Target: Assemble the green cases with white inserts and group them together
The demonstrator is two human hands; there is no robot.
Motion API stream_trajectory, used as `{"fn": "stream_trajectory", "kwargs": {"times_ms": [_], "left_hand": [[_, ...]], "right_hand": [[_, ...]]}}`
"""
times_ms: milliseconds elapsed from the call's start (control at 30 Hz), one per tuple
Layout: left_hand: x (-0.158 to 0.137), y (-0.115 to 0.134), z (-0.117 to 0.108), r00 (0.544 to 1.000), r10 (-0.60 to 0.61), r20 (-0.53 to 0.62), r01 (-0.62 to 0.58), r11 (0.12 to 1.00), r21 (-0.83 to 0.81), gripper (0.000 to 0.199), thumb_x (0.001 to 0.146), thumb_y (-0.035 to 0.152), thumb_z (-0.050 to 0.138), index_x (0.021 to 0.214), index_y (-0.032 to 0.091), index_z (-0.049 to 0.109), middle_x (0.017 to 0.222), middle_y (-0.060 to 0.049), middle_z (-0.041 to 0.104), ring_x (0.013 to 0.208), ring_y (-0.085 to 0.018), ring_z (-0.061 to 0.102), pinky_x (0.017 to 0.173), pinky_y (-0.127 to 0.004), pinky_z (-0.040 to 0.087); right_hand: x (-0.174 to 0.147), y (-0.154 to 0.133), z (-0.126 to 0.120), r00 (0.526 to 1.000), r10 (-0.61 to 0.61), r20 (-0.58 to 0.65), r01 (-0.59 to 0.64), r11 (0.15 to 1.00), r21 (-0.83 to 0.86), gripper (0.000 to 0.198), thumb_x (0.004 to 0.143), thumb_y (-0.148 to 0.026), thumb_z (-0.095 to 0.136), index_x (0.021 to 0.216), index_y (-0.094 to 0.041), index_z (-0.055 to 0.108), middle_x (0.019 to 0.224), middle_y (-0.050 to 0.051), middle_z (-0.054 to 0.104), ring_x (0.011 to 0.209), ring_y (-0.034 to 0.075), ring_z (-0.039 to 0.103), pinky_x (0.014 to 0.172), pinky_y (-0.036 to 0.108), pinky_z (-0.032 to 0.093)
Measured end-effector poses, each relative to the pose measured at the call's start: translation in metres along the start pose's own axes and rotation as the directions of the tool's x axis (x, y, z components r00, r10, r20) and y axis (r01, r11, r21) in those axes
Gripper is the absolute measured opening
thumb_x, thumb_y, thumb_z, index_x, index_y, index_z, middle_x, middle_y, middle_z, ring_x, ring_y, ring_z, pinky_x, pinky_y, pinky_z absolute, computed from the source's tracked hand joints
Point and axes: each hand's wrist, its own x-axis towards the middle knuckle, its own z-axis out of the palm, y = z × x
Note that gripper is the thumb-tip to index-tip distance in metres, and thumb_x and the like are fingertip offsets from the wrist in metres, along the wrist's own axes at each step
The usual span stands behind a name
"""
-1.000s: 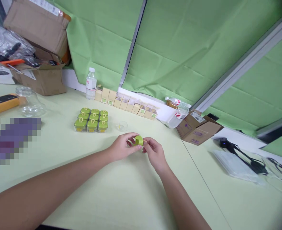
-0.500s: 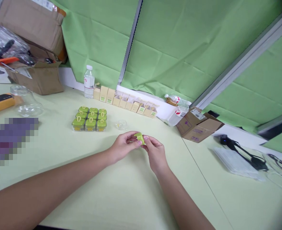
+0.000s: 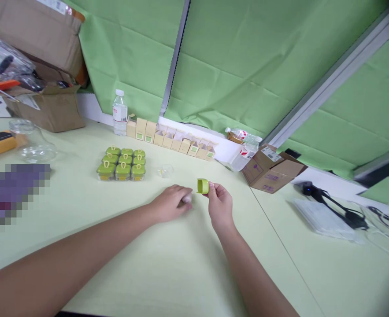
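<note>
My right hand [image 3: 221, 203] pinches a small green plastic lid [image 3: 202, 186] by its right edge, above the table. The lid is turned on its side, its hollow underside facing left. To the left of it, my left hand [image 3: 171, 203] is closed, with fingers curled towards the thumb. Something pale and blurred shows between those fingertips; I cannot make out what. Beyond my left hand lies a small clear container [image 3: 165, 171] on the table. Farther left, several clear boxes with green lids and loop handles [image 3: 123, 169] stand together in rows.
A row of small cardboard boxes [image 3: 163, 137] lines the back, beside an upright water bottle [image 3: 120, 113]. Plastic bottles [image 3: 243, 156] and a carton [image 3: 270, 171] stand back right. A glass vessel [image 3: 34, 147] is at left; a flat plastic pack [image 3: 324, 220] and cables lie right.
My left hand has come off the green lid and moved slightly left and down. My right hand now holds the lid alone, a little to the right, with its hollow side turned left.
</note>
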Motion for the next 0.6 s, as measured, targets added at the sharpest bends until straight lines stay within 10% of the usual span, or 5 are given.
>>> {"fn": "stream_trajectory", "kwargs": {"times_ms": [233, 600], "left_hand": [[0.0005, 0.0049, -0.0041, 0.992, 0.069, -0.103, -0.089, 0.976, -0.2, 0.032, 0.08, 0.007, 0.059, 0.109, 0.021, 0.062, 0.113, -0.006, 0.065, 0.098, -0.02, 0.063, 0.081, -0.03, 0.053], [0.0036, 0.007, -0.0063, 0.962, -0.261, -0.085, 0.105, 0.638, -0.763, 0.034, 0.083, 0.025, 0.07, 0.116, 0.018, 0.06, 0.115, -0.01, 0.067, 0.105, -0.022, 0.065, 0.093, -0.037, 0.052]], "right_hand": [[0.0013, 0.0048, 0.0001, 0.999, 0.032, 0.031, -0.033, 0.999, 0.04, 0.04, 0.082, -0.058, 0.067, 0.081, -0.018, 0.069, 0.077, 0.003, 0.069, 0.076, 0.019, 0.062, 0.076, 0.035, 0.053], [0.0005, 0.0072, 0.0022, 0.995, 0.072, 0.066, -0.076, 0.995, 0.061, 0.042, 0.079, -0.06, 0.069, 0.08, -0.018, 0.07, 0.08, 0.005, 0.071, 0.076, 0.019, 0.063, 0.076, 0.036, 0.055]]}}
